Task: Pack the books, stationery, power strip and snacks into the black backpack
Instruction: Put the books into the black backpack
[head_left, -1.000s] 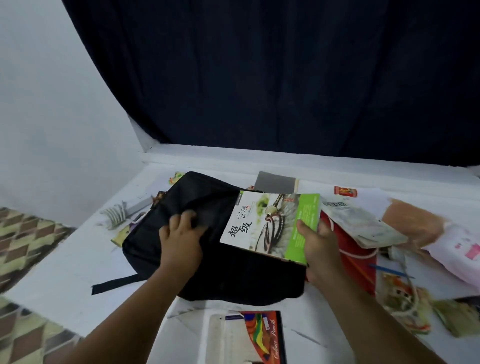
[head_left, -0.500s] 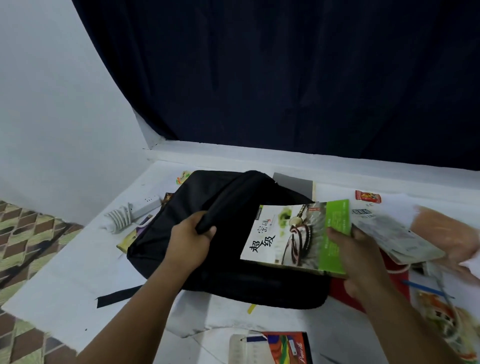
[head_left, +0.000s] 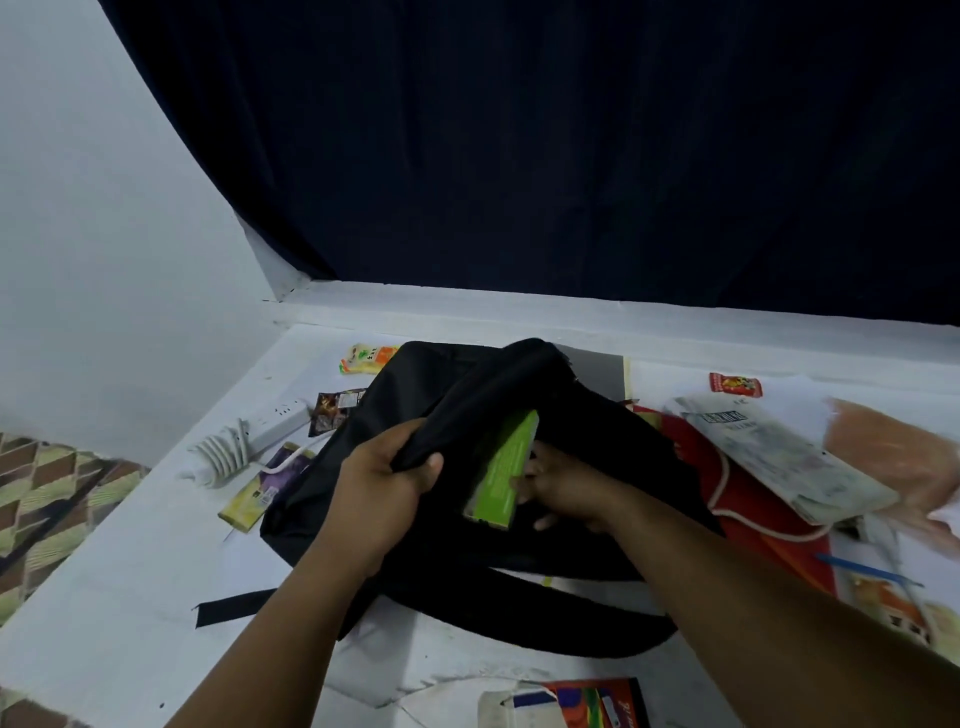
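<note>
The black backpack (head_left: 587, 426) lies in the middle of the white table. My left hand (head_left: 387, 486) grips the edge of its flap and holds the opening up. My right hand (head_left: 566, 483) holds a book with a green edge (head_left: 501, 470), which sits mostly inside the opening with only its green end showing. A white power strip (head_left: 270, 423) with a coiled cord lies left of the bag. Snack packets (head_left: 366, 358) lie behind and beside it.
A red bag (head_left: 753, 499) with a plastic-wrapped book (head_left: 779, 452) on top lies to the right, with a blue pen (head_left: 862, 569) nearby. A colour pencil box (head_left: 582, 706) sits at the near edge. A dark curtain hangs behind. The table's left edge drops to patterned floor (head_left: 57, 493).
My right hand has pushed the green-edged book from above the bag down into its opening. My left hand has lifted the flap higher.
</note>
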